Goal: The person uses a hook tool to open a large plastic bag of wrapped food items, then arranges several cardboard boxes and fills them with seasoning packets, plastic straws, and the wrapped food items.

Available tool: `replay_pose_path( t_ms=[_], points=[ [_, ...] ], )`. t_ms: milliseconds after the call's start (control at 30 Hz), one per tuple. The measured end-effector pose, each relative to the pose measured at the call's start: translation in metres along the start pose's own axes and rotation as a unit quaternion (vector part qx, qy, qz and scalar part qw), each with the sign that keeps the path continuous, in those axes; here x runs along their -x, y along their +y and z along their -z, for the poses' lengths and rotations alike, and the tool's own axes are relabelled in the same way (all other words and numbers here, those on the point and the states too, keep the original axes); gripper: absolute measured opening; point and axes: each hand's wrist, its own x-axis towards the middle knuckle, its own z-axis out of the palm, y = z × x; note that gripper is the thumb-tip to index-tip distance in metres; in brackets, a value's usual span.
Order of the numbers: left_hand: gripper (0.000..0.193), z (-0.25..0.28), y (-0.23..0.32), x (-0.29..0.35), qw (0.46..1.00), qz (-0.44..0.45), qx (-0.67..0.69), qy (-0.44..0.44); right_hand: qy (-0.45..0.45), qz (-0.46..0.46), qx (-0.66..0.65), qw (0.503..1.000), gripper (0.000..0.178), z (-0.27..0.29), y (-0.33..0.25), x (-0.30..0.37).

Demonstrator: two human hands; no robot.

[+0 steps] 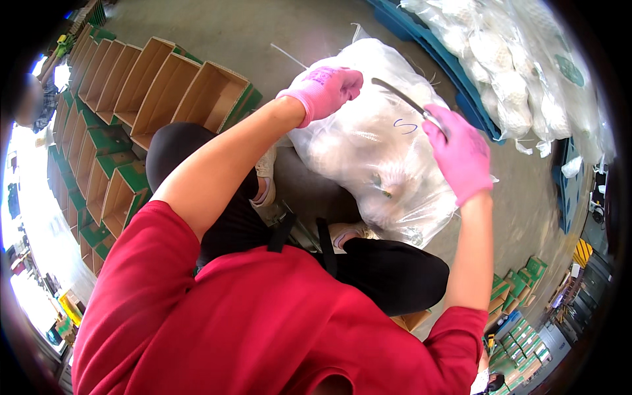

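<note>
A large translucent white plastic bag (pixel 368 141) bulges on the floor in front of me, with pale rounded contents that I cannot name and a blue pen mark on its side. My left hand (pixel 326 92), in a pink glove, is closed over the bag's upper left part. Whatever its fingers grip, if anything, is hidden. On the right, my pink-gloved right hand (pixel 459 151) is wrapped round the handle of a knife (pixel 399 93). The knife's slim, dark, slightly curved blade points up and left above the bag, toward my left hand.
Rows of open brown-and-green cardboard boxes (pixel 214 97) stand to my left. At the upper right, filled white bags (pixel 510 85) are stacked by a blue pallet (pixel 454 72). More green boxes (pixel 523 283) sit at the lower right. A person (pixel 39 102) is at the far left.
</note>
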Motion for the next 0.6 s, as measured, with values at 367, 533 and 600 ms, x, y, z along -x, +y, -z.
replay_pose_path(
  t_ms=[367,533,600],
  points=[
    [0.009,0.043,0.008,-0.001,0.99,-0.003,-0.032,-0.137,-0.237,-0.041,0.317,0.917,0.026,0.08,0.104,0.077],
    [0.062,0.006,0.066,-0.012,0.943,0.121,-0.159,-0.267,-0.027,-0.14,0.086,0.986,0.033,0.115,0.112,0.124],
    [0.057,-0.019,0.034,-0.024,0.957,0.053,-0.14,-0.247,-0.012,-0.126,0.084,0.988,0.035,0.127,0.1,0.131]
  ],
)
